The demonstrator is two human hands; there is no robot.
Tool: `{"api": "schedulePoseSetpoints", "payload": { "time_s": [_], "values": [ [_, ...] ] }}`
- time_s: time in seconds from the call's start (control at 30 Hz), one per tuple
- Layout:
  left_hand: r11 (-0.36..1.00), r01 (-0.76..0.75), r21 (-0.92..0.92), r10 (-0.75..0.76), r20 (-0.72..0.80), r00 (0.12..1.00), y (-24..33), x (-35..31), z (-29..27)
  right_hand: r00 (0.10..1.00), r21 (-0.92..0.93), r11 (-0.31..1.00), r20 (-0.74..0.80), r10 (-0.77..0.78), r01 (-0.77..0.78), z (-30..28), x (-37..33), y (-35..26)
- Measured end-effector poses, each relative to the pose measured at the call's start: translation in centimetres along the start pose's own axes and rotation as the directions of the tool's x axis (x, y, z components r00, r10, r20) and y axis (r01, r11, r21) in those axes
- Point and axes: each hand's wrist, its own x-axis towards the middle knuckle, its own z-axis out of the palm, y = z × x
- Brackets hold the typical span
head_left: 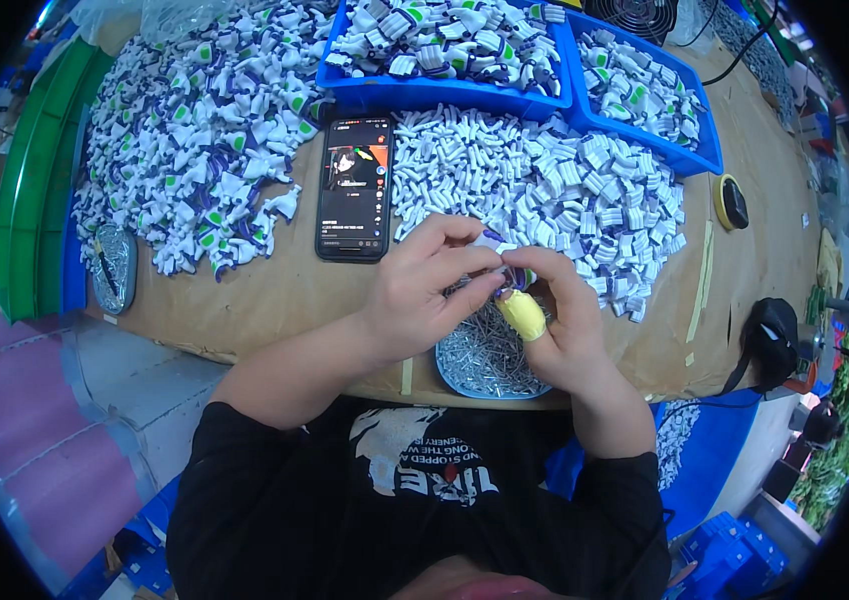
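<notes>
My left hand and my right hand meet above the near edge of the table, fingertips pinched together. Between them is a small white, purple and green plastic part, largely covered by my fingers. Yellow tape is wrapped around my right thumb. Just under the hands sits a blue-rimmed tray full of thin metal pins. Beyond my fingers lie heaps of short white curved pieces and white ribbed pieces.
A phone lies left of the white pieces, its screen lit. Farther left spreads a large heap of white, purple and green parts, beside a green crate. Blue bins stand at the back. A tape roll rests at right.
</notes>
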Motion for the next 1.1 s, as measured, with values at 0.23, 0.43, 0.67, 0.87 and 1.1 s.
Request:
{"api": "schedulePoseSetpoints", "payload": {
  "time_s": [0.23, 0.43, 0.67, 0.87, 1.1],
  "values": [
    [0.926, 0.231, -0.298, -0.232, 0.032, 0.972, -0.5, -0.5, 0.5, 0.985, 0.129, 0.986, 0.149, 0.09, -0.109, -0.7, 0.0, 0.2],
    [0.958, 0.189, -0.215, -0.175, 0.081, 0.981, -0.4, -0.4, 0.5, 0.986, 0.104, 0.985, 0.112, 0.125, -0.137, -0.6, -0.5, 0.0],
    [0.527, 0.432, -0.732, -0.494, 0.149, 0.856, -1.0, -0.2, 0.1, 0.995, 0.309, 0.947, 0.076, 0.065, -0.086, -0.1, -0.6, 0.2],
    [0.327, 0.424, -0.845, -0.431, 0.266, 0.862, -0.4, -0.3, 0.6, 0.978, 0.598, 0.777, 0.177, 0.109, -0.195, 0.4, -0.5, 0.1],
    [0.321, 0.474, -0.82, -0.387, 0.344, 0.856, -0.2, -0.5, 0.6, 0.945, 0.712, 0.626, 0.29, 0.152, -0.319, 0.0, -0.1, 0.3]
  ]
}}
